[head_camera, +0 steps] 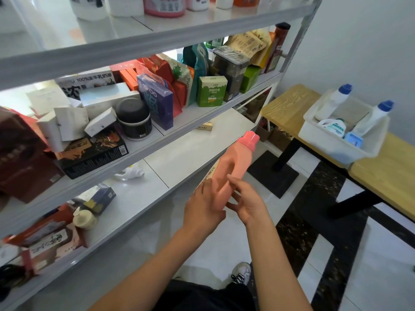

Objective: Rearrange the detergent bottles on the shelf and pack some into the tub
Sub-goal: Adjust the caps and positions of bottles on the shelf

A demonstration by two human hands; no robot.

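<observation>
A pink detergent bottle (231, 167) with a pink cap hangs tilted in front of the shelf, cap pointing up and right. My left hand (202, 209) grips its lower end from the left. My right hand (247, 203) touches the bottle's right side with loosely spread fingers. At the right, a white tub (336, 147) stands on a wooden table. It holds two upright white bottles with blue caps (336, 97) (379, 113), a lying white bottle with a green label (332, 126) and a small blue bottle (353, 139). More detergent bottles, one of them pink (165, 5), line the top shelf.
The grey metal shelf (157, 41) fills the left side, its middle board crowded with boxes, pouches and a black jar (133, 117). A white bottle (130, 173) lies on the board below. The wooden table (289, 108) has black legs and a black floor plate (276, 173).
</observation>
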